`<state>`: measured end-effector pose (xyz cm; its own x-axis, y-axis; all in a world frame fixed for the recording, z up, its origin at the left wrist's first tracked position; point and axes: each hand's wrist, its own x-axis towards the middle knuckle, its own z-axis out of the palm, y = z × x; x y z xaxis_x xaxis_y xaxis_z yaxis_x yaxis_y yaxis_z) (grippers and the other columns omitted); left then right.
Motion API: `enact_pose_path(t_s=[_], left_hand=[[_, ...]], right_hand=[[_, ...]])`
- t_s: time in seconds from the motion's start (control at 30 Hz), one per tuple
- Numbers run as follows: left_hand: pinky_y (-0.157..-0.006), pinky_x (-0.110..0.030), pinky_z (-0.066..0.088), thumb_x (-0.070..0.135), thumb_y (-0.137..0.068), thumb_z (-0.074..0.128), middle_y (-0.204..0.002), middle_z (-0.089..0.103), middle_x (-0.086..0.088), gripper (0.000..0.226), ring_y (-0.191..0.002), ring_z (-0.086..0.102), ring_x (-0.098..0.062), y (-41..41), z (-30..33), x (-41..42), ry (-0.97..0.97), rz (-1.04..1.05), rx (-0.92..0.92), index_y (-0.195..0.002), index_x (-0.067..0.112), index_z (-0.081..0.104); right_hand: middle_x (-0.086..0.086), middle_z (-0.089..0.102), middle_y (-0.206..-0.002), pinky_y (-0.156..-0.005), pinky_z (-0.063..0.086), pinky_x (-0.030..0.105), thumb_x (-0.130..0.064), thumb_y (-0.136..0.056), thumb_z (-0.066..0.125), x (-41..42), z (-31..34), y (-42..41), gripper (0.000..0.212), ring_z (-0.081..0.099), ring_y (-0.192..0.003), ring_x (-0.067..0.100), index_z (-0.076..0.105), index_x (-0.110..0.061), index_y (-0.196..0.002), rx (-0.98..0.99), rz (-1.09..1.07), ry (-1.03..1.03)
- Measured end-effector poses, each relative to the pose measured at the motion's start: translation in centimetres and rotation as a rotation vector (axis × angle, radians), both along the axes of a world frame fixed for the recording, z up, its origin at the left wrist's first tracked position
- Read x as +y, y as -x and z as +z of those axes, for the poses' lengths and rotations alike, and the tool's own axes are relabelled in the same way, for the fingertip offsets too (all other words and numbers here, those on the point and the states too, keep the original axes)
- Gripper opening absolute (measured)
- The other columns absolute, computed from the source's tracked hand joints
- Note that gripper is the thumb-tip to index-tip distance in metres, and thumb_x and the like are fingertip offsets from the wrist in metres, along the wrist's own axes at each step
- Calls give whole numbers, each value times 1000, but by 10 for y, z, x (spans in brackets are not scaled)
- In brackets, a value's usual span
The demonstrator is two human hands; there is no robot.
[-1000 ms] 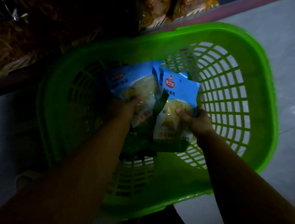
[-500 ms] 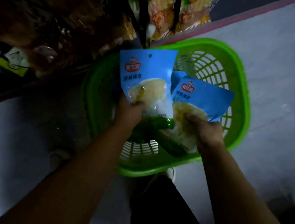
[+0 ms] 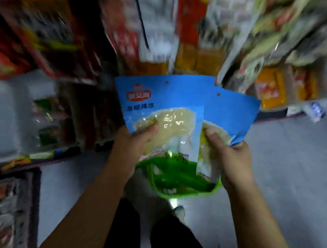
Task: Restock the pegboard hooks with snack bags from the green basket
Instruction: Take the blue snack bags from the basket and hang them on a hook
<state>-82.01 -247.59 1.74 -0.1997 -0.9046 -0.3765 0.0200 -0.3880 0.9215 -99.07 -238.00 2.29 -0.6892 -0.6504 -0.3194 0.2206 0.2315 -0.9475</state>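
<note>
So: 2 snack bags (image 3: 165, 112), 1/hand (image 3: 131, 146).

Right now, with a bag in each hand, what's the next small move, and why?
Probably raise the left bag toward the display above and line up its punched hole with a hook. Both hands already grip bags: the left hand holds the front one, the right hand the right bag behind it. Both holes face up. The racks are blurred, so I can't pick out a free hook yet.
</note>
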Motion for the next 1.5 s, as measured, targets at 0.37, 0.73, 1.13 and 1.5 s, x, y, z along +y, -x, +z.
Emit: enact_pose_path(t_s=[0.37,0.73,1.13,1.5], left_hand=[[-73,-29,58,36,-66,79,-95,75,9,33,-88,72,-11,-104,264,-47,618,342,160,-96,26,70],[-63,-29,58,34,-59,76,-95,75,-5,35,-85,73,-25,-217,401,-122,918,277,280,-92,22,73],[-73,-38,57,38,-63,70,-89,76,0,25,-83,73,-20,-279,441,-200,952,293,185,-87,32,74],[-78,-50,57,24,-78,72,-81,76,0,5,-77,73,-22,-259,435,-202,938,462,119,-81,22,75]], right_hand=[[3,77,-87,-63,56,26,-30,-53,87,-93,243,-82,36,74,-78,19,76,-24,-87,131,471,565],[1,74,-68,-45,49,21,-39,-55,73,-188,383,-182,25,68,-54,12,76,-26,-77,188,487,873],[4,72,-63,-64,55,52,-43,-64,77,-262,417,-235,24,62,-61,21,75,-27,-82,389,189,911],[-4,65,-48,-40,45,21,-33,-48,84,-274,438,-251,20,56,-43,4,73,-25,-62,384,314,991]])
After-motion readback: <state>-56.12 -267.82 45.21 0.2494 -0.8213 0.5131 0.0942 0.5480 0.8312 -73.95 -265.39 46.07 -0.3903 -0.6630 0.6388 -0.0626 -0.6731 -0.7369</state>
